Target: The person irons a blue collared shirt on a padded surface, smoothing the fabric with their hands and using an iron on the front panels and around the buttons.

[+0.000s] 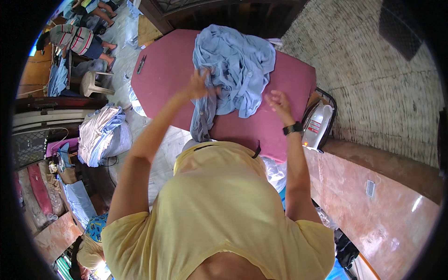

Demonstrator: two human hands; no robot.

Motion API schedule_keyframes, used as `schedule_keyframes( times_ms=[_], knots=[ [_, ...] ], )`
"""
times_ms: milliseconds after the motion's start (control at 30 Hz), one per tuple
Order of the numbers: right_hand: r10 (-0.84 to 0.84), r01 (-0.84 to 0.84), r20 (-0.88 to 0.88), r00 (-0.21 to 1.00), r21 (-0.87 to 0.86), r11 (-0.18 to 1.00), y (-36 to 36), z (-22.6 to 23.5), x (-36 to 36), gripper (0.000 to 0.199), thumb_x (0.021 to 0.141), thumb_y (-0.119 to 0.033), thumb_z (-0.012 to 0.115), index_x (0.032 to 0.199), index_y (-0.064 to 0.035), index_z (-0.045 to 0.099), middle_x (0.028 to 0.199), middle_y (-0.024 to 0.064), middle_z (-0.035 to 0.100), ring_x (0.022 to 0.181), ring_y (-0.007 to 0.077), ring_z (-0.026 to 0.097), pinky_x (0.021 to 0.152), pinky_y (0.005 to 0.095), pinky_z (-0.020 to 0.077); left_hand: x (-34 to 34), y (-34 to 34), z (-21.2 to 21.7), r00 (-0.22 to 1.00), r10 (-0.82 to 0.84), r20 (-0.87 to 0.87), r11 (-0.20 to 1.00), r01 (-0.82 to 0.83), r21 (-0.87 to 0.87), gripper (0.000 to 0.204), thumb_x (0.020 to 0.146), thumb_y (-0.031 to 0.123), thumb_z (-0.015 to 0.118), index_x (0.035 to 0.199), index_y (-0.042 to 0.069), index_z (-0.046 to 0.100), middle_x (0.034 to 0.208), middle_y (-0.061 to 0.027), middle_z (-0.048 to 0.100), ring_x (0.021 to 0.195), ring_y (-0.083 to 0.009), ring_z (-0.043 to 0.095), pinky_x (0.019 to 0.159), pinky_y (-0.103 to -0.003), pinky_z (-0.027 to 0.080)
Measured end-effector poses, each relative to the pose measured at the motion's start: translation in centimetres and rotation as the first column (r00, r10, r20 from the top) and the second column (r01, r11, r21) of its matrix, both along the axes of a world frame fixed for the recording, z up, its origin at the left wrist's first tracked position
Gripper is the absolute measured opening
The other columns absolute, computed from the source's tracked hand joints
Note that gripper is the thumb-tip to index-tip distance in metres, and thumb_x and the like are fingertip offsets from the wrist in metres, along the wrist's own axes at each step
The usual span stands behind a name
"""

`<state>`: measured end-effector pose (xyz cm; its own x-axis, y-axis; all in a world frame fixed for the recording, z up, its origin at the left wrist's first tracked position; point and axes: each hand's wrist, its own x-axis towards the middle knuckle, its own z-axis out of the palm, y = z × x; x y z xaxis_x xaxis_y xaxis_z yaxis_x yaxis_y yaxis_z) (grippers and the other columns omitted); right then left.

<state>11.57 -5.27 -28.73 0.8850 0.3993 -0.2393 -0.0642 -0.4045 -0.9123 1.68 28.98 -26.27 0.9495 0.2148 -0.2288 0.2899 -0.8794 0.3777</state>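
A crumpled light-blue shirt (233, 70) lies on the maroon counter (163, 70). The left hand (199, 86) grips its left edge; the right hand (278, 101), loosely curled and empty, hovers just beside its right edge.

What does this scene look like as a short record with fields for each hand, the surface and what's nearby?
left hand: gripping the crumpled light blue garment
right hand: raised just right of the garment, fingers curled, holding nothing visible
surface: maroon padded ironing board
nearby: white spray bottle in a wire holder at the board's right end
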Motion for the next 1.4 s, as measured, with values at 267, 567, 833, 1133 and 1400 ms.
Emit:
schedule_keyframes(
  times_ms=[267,567,833,1133,1400],
  knots=[
    [-0.246,0.231,0.105,0.964,0.136,0.963,5.4,-3.2,-2.1,0.037,0.095,-0.031,0.059,0.107,0.0037,0.063,0.111,0.0121,0.063,0.097,0.0243,0.060,0.077,0.0389,0.0487,-6.9,0.2,-2.0,0.940,0.316,0.131,0.688,-0.132,-0.713,0.014,0.084,-0.001,0.065,0.092,0.004,0.055,0.096,-0.0039,0.056,0.090,-0.0142,0.053,0.077,-0.029,0.043],
    [-0.275,0.291,-0.134,0.952,0.668,0.684,1.2,9.7,12.0,0.040,0.097,-0.032,0.057,0.118,0.0024,0.055,0.112,0.0129,0.064,0.100,0.0224,0.062,0.083,0.0362,0.0508,-11.5,14.0,5.9,0.696,0.598,0.397,0.710,-0.230,-0.666,0.013,0.088,0.006,0.066,0.089,0.007,0.054,0.090,0.0025,0.052,0.087,-0.0067,0.047,0.077,-0.023,0.038],
    [0.131,0.389,0.851,0.509,-0.363,0.847,5.9,-1.3,0.8,0.033,0.085,-0.019,0.066,0.115,-0.0070,0.059,0.112,0.0179,0.060,0.108,0.0357,0.055,0.094,0.0453,0.0430,-12.3,3.5,-0.4,0.923,-0.038,0.383,0.999,0.023,0.041,0.064,0.056,-0.007,0.070,0.114,0.014,0.055,0.126,-0.0168,0.043,0.114,-0.0393,0.044,0.095,-0.048,0.038],
    [0.677,-0.567,0.481,0.557,-0.375,0.733,14.2,-2.8,-11.4,0.025,0.076,0.000,0.063,0.100,-0.0063,0.064,0.108,0.0109,0.055,0.101,0.0334,0.053,0.086,0.0428,0.0449,-9.5,3.6,-3.1,0.909,0.101,0.405,0.995,-0.099,-0.026,0.044,0.068,-0.006,0.062,0.109,0.011,0.057,0.124,-0.0124,0.046,0.113,-0.0354,0.047,0.091,-0.048,0.041],
    [0.471,-0.465,-0.050,0.881,0.095,0.880,4.4,2.7,-4.1,0.018,0.085,-0.006,0.063,0.103,-0.0026,0.064,0.087,0.0052,0.065,0.078,0.0142,0.063,0.070,0.0293,0.0519,-11.0,5.9,1.3,0.702,0.538,0.467,0.791,-0.228,-0.568,0.010,0.090,-0.002,0.051,0.100,0.002,0.052,0.088,-0.0065,0.060,0.080,-0.0146,0.055,0.072,-0.029,0.044]
  ],
)
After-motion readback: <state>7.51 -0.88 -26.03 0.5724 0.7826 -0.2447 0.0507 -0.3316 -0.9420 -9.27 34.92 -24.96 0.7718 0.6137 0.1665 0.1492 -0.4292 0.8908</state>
